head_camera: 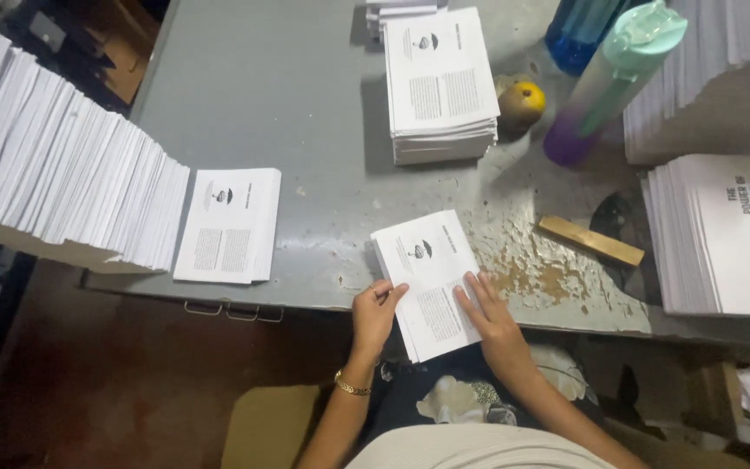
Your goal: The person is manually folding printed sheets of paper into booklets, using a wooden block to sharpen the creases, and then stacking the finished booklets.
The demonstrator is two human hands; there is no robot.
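A small stack of white printed sheets (427,260) lies tilted at the near edge of the grey table (305,122), hanging partly over it. My left hand (375,314) grips the stack's left edge with its fingers curled; a gold bracelet is on that wrist. My right hand (490,311) lies flat on the stack's lower right part, fingers spread. A taller pile of the same printed sheets (440,82) stands at the far middle of the table.
A long slanted row of white sheets (62,165) ends in a flat pile (229,224) at left. More paper stacks (726,230) stand at right. A wooden block (590,240), a yellow fruit (521,102) and two bottles (614,78) lie between.
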